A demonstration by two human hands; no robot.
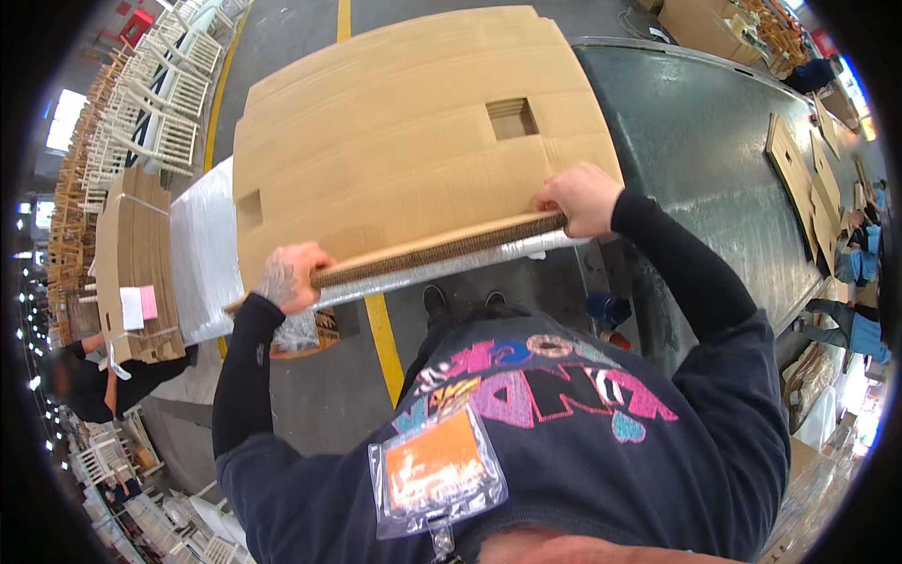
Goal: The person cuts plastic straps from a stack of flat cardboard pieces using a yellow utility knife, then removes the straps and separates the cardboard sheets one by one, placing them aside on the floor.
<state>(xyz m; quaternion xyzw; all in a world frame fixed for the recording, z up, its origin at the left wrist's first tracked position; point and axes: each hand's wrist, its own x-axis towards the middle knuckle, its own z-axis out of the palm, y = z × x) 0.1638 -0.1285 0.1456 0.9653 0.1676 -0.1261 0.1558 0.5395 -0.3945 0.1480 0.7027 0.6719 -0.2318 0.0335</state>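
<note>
A stack of flat brown cardboard sheets [395,150] lies in front of me, its layered corrugated edge toward my body. My left hand [293,276] is closed round the near edge at its left part, fingers on top. Farther right, my right hand [586,199] grips the same edge with curled fingers. How many sheets each hand holds is hidden. A square cutout [512,119] shows in the right part of the top sheet, with a smaller notch at the left. Clear plastic wrap [352,293] shows beneath the near edge.
On the right runs a long dark metal-topped table [695,141] with cardboard pieces [794,179] on it. At the left stand a strapped cardboard bundle [141,258] and a person in black [85,381]. White chairs [155,117] fill the far left. People in blue work at the far right.
</note>
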